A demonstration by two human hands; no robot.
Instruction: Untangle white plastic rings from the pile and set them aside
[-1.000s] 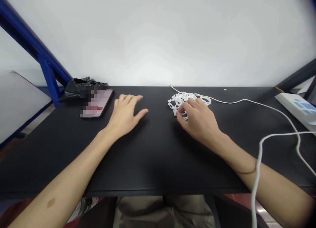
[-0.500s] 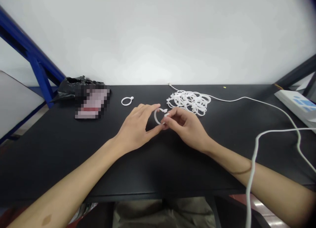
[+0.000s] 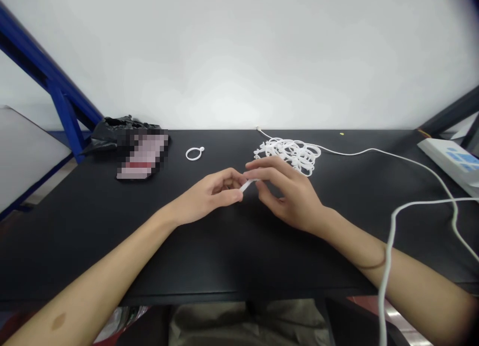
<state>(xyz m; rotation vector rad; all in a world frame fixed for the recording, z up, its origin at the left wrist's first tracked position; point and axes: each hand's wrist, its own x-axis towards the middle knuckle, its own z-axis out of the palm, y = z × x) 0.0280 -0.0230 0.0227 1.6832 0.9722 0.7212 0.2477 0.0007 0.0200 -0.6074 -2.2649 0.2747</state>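
Between my two hands, above the black table, is a white plastic ring, turned nearly edge-on and partly hidden by fingers. My left hand pinches its left side between thumb and curled fingers. On the other side, my right hand grips it, with fingertips over the top and the thumb below. Just behind the right hand lies a tangled pile of white rings. A single white ring with a small knob rests farther back, to the left.
A pixelated pink flat item lies at the left by a crumpled black bag. A white cable hangs in front of my right forearm. At the right edge sits a white and blue box. A pale wall rises behind the table.
The held ring has turned from an open face to nearly edge-on. My left fingers have curled in onto it, and my right hand has shifted its fingers over the top.
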